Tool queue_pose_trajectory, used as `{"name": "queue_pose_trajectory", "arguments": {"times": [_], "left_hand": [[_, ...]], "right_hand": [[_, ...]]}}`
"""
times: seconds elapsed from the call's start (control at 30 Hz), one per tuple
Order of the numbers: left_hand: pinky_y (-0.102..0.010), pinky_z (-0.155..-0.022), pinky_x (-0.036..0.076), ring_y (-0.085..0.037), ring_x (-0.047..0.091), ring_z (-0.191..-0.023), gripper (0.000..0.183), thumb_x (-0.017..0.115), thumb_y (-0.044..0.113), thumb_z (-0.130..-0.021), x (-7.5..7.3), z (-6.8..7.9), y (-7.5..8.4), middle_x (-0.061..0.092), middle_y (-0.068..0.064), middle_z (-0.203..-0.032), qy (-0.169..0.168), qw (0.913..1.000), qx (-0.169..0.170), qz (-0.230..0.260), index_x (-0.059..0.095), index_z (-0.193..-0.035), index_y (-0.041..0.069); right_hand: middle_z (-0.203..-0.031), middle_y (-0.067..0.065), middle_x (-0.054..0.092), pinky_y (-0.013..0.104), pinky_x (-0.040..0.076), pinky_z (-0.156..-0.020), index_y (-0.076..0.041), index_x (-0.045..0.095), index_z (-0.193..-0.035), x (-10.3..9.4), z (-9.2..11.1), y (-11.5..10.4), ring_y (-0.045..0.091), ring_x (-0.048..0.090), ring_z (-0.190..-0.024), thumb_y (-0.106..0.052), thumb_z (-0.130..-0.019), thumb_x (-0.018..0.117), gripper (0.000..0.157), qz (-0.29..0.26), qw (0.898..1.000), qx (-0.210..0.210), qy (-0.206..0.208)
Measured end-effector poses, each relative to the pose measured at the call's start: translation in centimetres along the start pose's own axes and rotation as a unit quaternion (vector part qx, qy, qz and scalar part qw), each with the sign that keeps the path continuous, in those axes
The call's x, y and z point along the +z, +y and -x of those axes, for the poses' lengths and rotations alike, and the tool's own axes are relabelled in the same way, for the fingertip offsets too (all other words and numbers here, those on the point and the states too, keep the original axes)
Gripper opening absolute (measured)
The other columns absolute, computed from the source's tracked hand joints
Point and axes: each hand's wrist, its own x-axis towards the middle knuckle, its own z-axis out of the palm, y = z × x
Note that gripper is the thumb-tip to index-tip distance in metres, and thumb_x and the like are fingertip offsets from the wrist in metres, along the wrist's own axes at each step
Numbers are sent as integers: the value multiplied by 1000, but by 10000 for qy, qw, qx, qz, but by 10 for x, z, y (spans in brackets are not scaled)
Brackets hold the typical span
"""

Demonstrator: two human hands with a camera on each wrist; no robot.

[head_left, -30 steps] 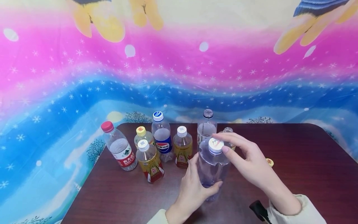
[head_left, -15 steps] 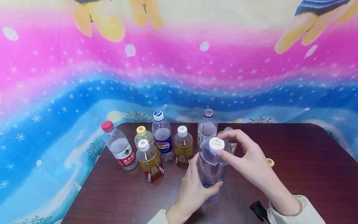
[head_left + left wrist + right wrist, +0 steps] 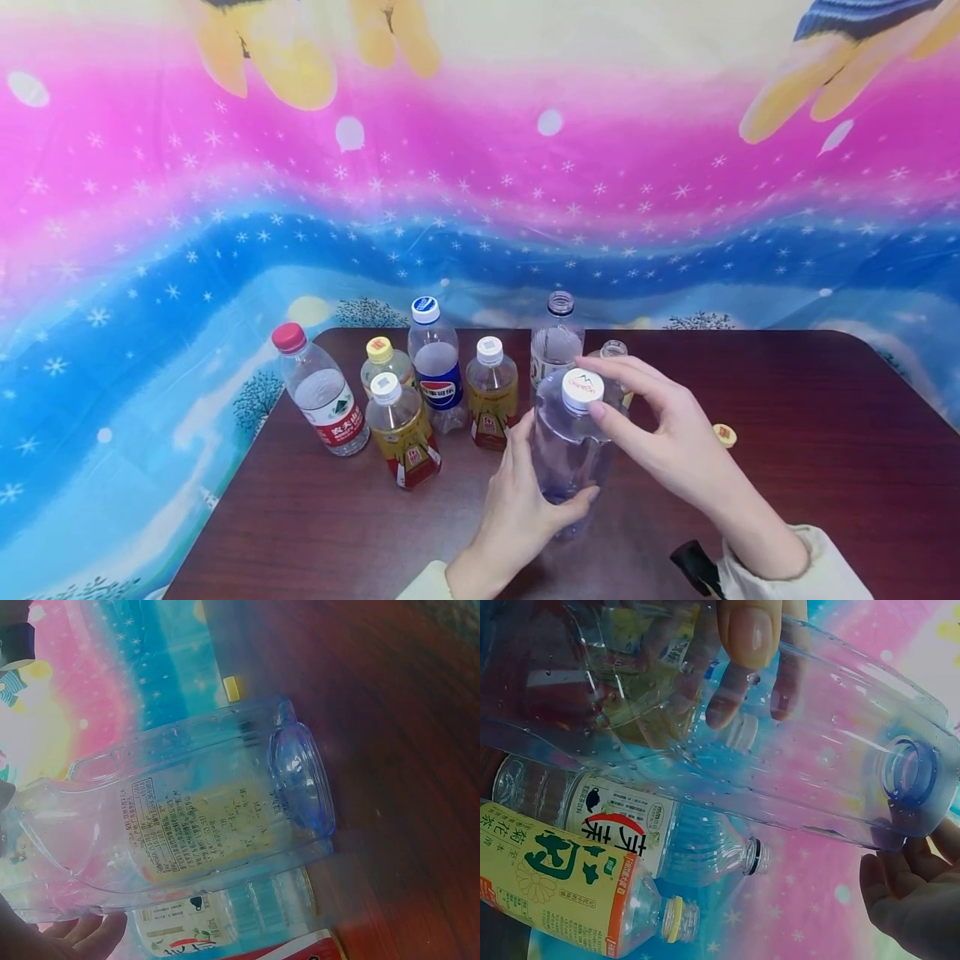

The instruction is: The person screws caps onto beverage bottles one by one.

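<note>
A large, clear purple-tinted plastic bottle (image 3: 570, 475) stands in front of me in the head view, its white cap (image 3: 582, 390) on the neck. My left hand (image 3: 517, 508) grips the body low down, thumb on the near side and fingers on the left. Up at the cap, my right hand (image 3: 660, 417) pinches it, thumb at the near edge and forefinger behind. The left wrist view shows the bottle's printed panel (image 3: 202, 832) and ribbed base close over the table. In the right wrist view, left-hand fingers show through the clear wall.
Left of the hands stand a red-capped water bottle (image 3: 333, 412), a Pepsi bottle (image 3: 437, 383), a yellow-capped bottle (image 3: 386, 358) and two white-capped tea bottles. Two uncapped bottles, one with a yellow label (image 3: 562, 877), stand behind. A loose yellow cap (image 3: 723, 435) lies at right.
My right thumb and forefinger have swung round the cap and partly back, and the logo on it has turned. The left hand keeps its grip on the bottle.
</note>
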Motion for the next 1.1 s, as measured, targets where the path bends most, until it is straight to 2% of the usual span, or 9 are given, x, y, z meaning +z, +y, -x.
{"name": "queue_pose_trajectory", "arguments": {"times": [0.23, 0.37, 0.57, 0.67, 0.9, 1.1], "left_hand": [[-45, -89, 55, -25, 60, -116, 94, 80, 41, -73, 0, 1, 2, 52, -9, -131, 233, 9992, 235, -212, 24, -143, 11], [-45, -89, 54, -24, 60, -116, 94, 80, 41, -73, 0, 1, 2, 52, -8, -131, 180, 9996, 137, -155, 24, -143, 12], [-46, -91, 53, -25, 59, -117, 94, 80, 41, -74, 0, 1, 2, 51, -8, -132, 127, 9999, 33, -97, 23, -143, 13], [-48, -92, 53, -25, 58, -119, 94, 79, 42, -74, 0, 1, 2, 50, -7, -133, 51, 10000, -71, -24, 23, -144, 15], [-47, -93, 52, -25, 58, -119, 93, 79, 42, -75, 0, 2, 2, 50, -7, -133, 52, 10000, -79, -5, 22, -144, 15], [-47, -92, 53, -25, 58, -118, 93, 79, 42, -74, 0, 2, 2, 51, -8, -133, 83, 9999, -121, -35, 22, -143, 15]], "right_hand": [[-111, -16, 64, 10, 39, -87, -23, 65, -121, 0, 0, -3, -7, 52, -108, -6, -83, 70, 41, -32, 9999, 83, 147], [-110, -16, 64, 12, 40, -82, -23, 65, -120, -1, -1, -4, -5, 52, -101, -8, -84, 70, 40, 74, 9998, 162, 91], [-121, -7, 62, 14, 37, -92, -26, 60, -127, -1, 0, 0, -7, 47, -115, -9, -83, 71, 49, 62, 9999, -15, -150], [-123, -4, 62, 16, 38, -92, -25, 60, -127, -1, -1, -1, -8, 47, -115, -9, -84, 70, 48, 97, 9997, -12, -209], [-115, -5, 65, 16, 40, -87, -24, 63, -122, 0, -2, -2, -9, 49, -108, -8, -82, 72, 44, 277, 9996, -6, -112], [-111, -5, 66, 13, 39, -84, -21, 64, -120, 0, -3, -3, -8, 50, -105, -7, -80, 74, 44, 428, 9986, -295, 8]]}}
